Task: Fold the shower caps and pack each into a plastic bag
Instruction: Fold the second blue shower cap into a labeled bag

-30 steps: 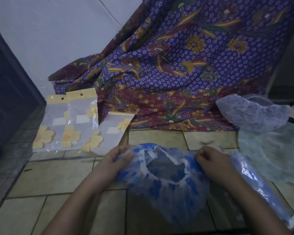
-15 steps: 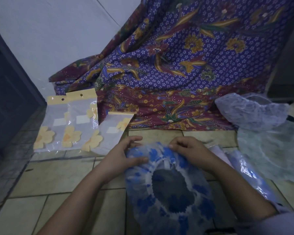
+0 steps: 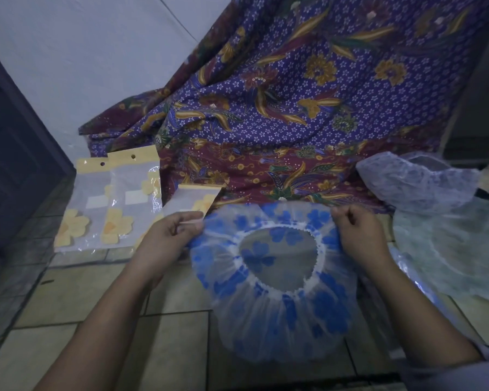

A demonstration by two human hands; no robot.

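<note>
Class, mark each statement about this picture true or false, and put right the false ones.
1. The left hand and right hand both grip the blue-flowered shower cap. True.
2. That cap is folded flat. False: it is held spread, elastic opening towards the camera.
3. Plastic bags showing yellow flowers lie on the person's left. True.
4. The draped cloth is plain white. False: purple and maroon, flowered.
5. No other caps are visible. False: a whitish cap and a pale green cap lie at right.

Blue-flowered clear shower cap (image 3: 280, 314) held spread open, elastic rim upward, above the floor (image 3: 164, 348); yellow-flowered plastic bags (image 3: 110, 204) lie flat far left.
</note>
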